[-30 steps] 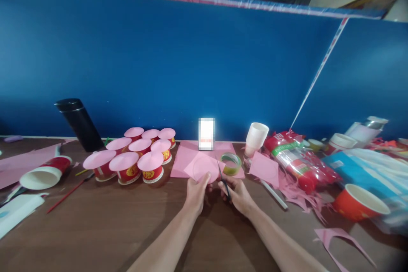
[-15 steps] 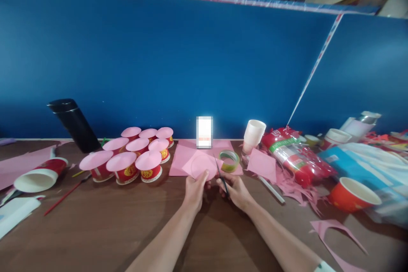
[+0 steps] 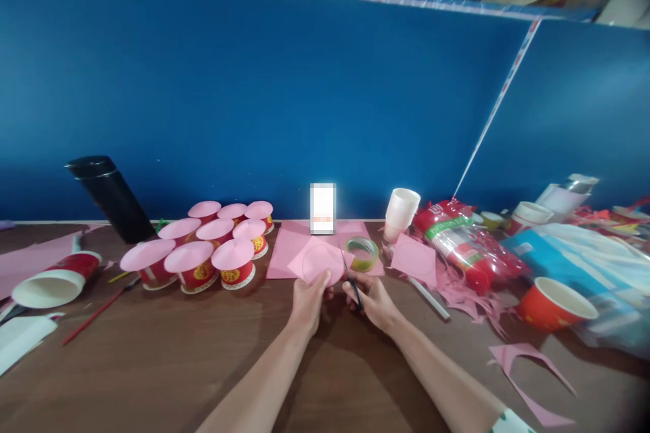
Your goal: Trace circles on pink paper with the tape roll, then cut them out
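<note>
Between finger and thumb, my left hand [image 3: 309, 301] pinches a sheet of pink paper [image 3: 319, 258] with a round outline on it. My right hand [image 3: 374, 301] is closed around a pair of scissors [image 3: 352, 284], whose blades point up and away from me at the paper's right edge. Behind the paper lies a larger pink sheet [image 3: 284, 243] flat on the table. A roll of green tape [image 3: 363, 254] rests on that sheet, just beyond the scissors. Part of my left fingers is hidden under the paper.
Several upturned red cups [image 3: 196, 277] topped with pink discs stand left. A black flask [image 3: 109, 196] leans behind them; a red paintbrush [image 3: 99, 311] lies nearer. White stacked cups [image 3: 401, 213], pink scraps [image 3: 528, 372], a red plastic package [image 3: 457, 243] and an orange cup [image 3: 556, 304] are right.
The whole view has shifted slightly, so things on the table appear a little further left. My hands keep nearly the same hold on the paper and scissors.
</note>
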Motion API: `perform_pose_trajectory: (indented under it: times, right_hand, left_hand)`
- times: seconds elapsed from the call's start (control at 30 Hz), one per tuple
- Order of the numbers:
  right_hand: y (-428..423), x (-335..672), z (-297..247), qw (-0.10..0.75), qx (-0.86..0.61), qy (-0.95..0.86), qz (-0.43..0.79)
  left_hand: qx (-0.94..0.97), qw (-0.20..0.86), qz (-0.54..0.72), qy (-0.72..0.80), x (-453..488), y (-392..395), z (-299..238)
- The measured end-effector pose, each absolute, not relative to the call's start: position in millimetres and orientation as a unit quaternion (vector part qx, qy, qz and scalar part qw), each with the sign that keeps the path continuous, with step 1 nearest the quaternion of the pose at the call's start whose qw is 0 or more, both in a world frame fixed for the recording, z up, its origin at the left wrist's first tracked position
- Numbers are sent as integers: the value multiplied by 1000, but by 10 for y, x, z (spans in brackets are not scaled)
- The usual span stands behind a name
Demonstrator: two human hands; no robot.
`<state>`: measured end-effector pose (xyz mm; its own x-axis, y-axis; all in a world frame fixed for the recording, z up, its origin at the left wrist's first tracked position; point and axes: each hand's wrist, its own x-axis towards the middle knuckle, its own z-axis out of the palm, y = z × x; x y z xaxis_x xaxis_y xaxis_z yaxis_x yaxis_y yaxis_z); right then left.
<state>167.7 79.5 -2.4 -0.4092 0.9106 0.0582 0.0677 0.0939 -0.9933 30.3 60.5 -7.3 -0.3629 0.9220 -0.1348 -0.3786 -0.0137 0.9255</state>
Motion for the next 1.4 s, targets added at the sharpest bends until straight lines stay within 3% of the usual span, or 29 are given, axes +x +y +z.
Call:
perform_pose_trajectory:
  times: [1.4]
  right_hand:
    - [793,1677,-41,380,-381,-645,542]
  left_hand:
    - [277,481,674,487,307,618,-95]
